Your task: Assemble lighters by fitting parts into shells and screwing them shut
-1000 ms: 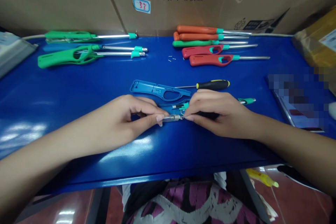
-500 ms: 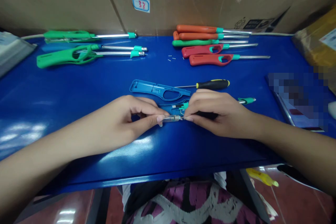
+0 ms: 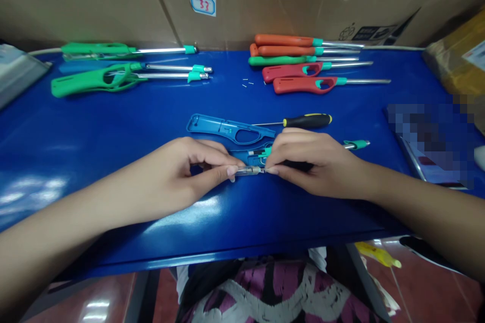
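Between thumb and fingers, my left hand [image 3: 189, 171] pinches a small clear fuel tank [image 3: 249, 170] of a lighter. My right hand [image 3: 303, 164] is closed at the tank's right end, its thumb and forefinger on the whitish valve tip. Behind the fingers lies an opened blue lighter body [image 3: 257, 160] with teal inner parts, partly hidden by my right hand. Its metal nozzle with a teal collar [image 3: 356, 145] sticks out to the right. Just beyond is the loose blue half shell [image 3: 227, 129], and a black and yellow screwdriver [image 3: 308, 121] rests against it.
Green and blue long lighters [image 3: 98, 81] lie at the back left. Orange, green and red ones [image 3: 303, 86] lie at the back right, with several tiny screws [image 3: 247, 83] between the groups. A cardboard box [image 3: 242, 15] walls the back. A phone-like slab [image 3: 424, 161] sits right.
Both hands stay on the clear tank with almost no visible movement. The view has shifted very slightly.
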`<state>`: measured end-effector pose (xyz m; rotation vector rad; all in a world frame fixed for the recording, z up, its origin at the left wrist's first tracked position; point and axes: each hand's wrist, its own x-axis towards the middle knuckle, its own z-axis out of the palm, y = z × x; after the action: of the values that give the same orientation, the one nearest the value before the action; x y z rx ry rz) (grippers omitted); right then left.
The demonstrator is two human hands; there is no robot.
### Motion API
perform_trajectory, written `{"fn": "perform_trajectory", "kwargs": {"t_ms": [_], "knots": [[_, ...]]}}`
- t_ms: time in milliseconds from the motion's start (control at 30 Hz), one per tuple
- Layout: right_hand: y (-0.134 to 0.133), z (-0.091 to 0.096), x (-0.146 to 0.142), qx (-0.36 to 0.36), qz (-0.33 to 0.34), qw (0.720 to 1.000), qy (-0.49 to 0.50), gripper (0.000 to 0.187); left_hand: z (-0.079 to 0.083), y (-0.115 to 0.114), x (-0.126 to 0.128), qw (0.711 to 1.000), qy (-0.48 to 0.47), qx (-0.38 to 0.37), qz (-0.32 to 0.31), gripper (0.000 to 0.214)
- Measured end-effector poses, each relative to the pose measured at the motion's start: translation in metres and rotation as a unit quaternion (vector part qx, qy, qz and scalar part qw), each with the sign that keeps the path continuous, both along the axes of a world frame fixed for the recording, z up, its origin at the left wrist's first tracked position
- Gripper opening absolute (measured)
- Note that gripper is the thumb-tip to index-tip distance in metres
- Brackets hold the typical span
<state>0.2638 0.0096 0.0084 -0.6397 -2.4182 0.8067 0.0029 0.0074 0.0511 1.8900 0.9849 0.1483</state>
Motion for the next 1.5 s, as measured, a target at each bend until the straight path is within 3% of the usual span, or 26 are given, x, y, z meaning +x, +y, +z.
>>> {"fn": "perform_trajectory", "kwargs": {"t_ms": [800, 1033, 1500], "knots": [[-0.001, 0.0, -0.001, -0.006, -0.01, 1.0, 0.006, 0.009, -0.01, 0.001, -0.003, 0.997, -0.046, 0.058, 0.008, 0.026], [-0.003, -0.001, 0.001, 0.005, -0.054, 0.998, 0.02, 0.005, -0.009, 0.004, -0.004, 0.998, -0.044, 0.05, 0.016, 0.026], [-0.001, -0.004, -0.003, 0.041, -0.07, 0.996, 0.032, 0.007, -0.013, 0.0, -0.001, 0.996, -0.05, 0.033, 0.063, 0.03]]}}
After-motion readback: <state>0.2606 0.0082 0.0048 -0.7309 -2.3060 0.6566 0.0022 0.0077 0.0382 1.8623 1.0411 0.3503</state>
